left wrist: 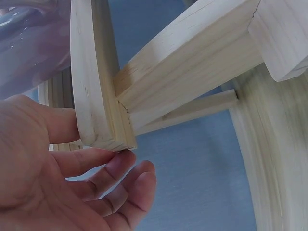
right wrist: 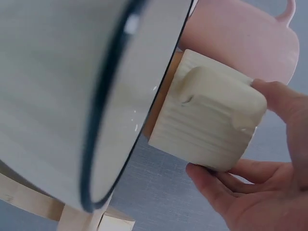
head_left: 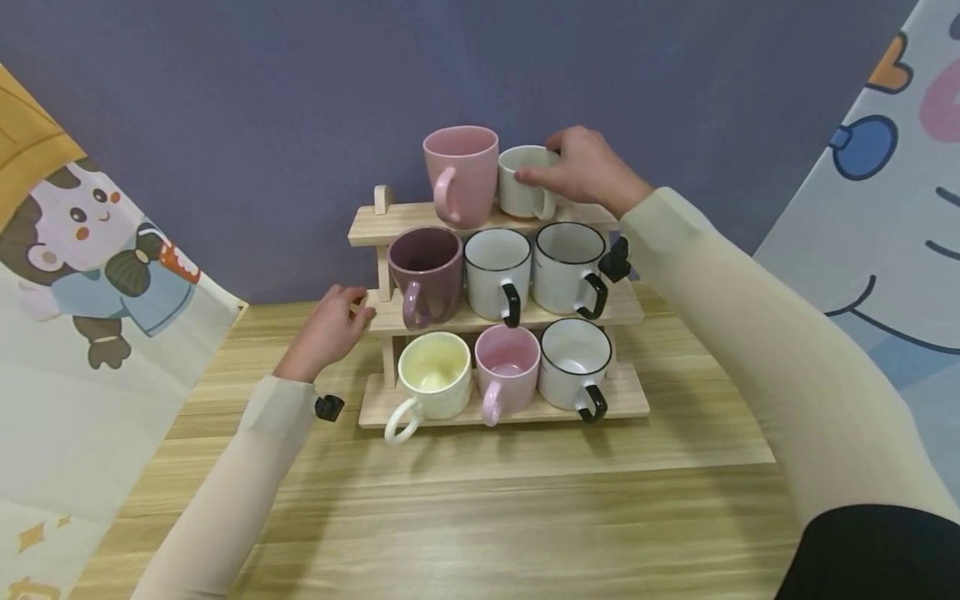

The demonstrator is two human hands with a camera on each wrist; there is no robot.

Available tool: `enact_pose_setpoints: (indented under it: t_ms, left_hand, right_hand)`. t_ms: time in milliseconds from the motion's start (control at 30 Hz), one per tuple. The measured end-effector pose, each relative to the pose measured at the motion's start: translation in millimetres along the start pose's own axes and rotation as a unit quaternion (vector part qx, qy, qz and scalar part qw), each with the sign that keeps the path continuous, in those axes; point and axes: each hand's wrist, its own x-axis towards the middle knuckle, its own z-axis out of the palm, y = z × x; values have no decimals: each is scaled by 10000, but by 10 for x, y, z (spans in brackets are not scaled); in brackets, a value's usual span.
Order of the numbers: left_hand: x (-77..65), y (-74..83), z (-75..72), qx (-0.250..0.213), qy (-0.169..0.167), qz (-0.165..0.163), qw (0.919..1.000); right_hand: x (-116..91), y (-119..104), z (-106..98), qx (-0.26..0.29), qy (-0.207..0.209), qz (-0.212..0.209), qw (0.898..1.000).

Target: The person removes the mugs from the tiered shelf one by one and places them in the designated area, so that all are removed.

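Observation:
On the top tier of a three-tier wooden rack (head_left: 630,402), my right hand (head_left: 588,171) holds a small off-white ribbed mug (head_left: 517,193). The right wrist view has the thumb on one side of this mug and the fingers on the other, with its handle facing the camera. A taller pink mug (head_left: 463,179) stands right beside it. My left hand (head_left: 326,332) is at the left end of the middle tier. In the left wrist view its thumb and index finger pinch the wooden shelf end (left wrist: 89,96), the other fingers loosely bent below.
The middle tier carries a purple mug (head_left: 426,279) and two black-rimmed white mugs (head_left: 491,279). Below stand a pale yellow mug (head_left: 435,379), a light pink mug (head_left: 507,371) and another black-rimmed white mug (head_left: 573,367). The rack stands on a wood-grain table (head_left: 450,517) before a blue-grey backdrop (head_left: 315,150).

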Motion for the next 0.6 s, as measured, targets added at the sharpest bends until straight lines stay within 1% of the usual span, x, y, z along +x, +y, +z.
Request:
enact_pose_setpoints:
  t_ms: [100, 267, 433, 600]
  left_hand:
    - [6, 13, 10, -40, -54, -12, 10000]
    - [4, 29, 17, -116, -107, 21, 9999]
    - [14, 25, 13, -113, -94, 74, 9999]
    - [12, 16, -1, -152, -88, 38, 9998]
  right_hand:
    - [-16, 34, 4, 58, 78, 2, 10000]
    - [-66, 120, -10, 120, 376, -79, 9992]
    - [-138, 180, -92, 190, 632, -80, 9978]
    - [-208, 255, -175, 253, 960, -57, 9950]
